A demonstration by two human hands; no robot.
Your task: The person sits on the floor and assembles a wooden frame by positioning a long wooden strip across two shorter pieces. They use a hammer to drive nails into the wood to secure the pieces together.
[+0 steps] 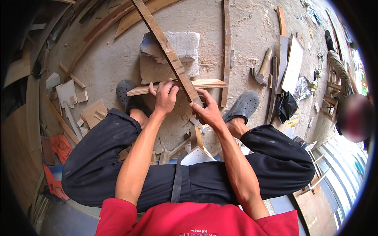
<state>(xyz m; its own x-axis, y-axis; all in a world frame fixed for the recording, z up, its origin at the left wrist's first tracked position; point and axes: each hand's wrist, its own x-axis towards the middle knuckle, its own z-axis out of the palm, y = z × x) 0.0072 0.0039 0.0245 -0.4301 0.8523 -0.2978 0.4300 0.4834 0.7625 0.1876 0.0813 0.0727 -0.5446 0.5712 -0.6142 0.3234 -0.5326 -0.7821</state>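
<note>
A long, narrow wooden strip (168, 50) slants from the top of the view down toward me. It passes over a pale, rough block (186, 43) on the floor. My right hand (208, 109) is wrapped round the strip's near end. Crosswise beneath the strip lies a shorter wooden board (210, 83) with a light edge. My left hand (165, 98) grips this board just left of the crossing, its thumb and index finger close to the strip. Part of the left fingers is hidden behind the board.
A hammer (261, 70) lies right of the block, near dark strips and a white panel (293, 65). Another long strip (226, 47) lies on the floor. Wood offcuts (94, 112) are scattered at left. My clogs (243, 107) flank the work. Another person (354, 118) is at far right.
</note>
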